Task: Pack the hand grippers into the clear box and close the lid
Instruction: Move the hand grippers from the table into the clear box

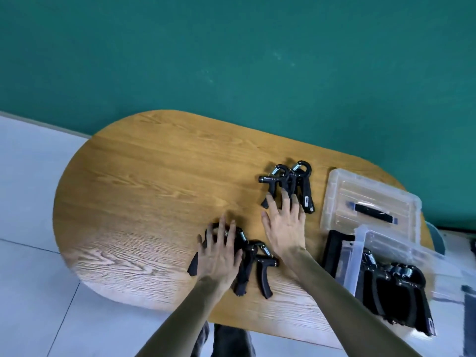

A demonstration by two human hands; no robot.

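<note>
left hand [219, 251]: fingers spread and laid flat over the near pile of hand grippers [247, 264]; touching, not curled round any of them.
right hand [284, 225]: fingers straight, tips resting on the handles of the far pile of hand grippers [288, 184]; nothing gripped.
clear box [386, 256]: at the right end of the wooden table [144, 191], well to the right of both hands; several grippers already lie inside.
lid [371, 202]: off, lying flat on the table just behind the box.
key relation: the far pile's handles run toward the person, under the right fingertips; the box lies right of both piles, nearer the right hand.
judgement: packing part done; two piles remain out, lid not yet on.
</note>
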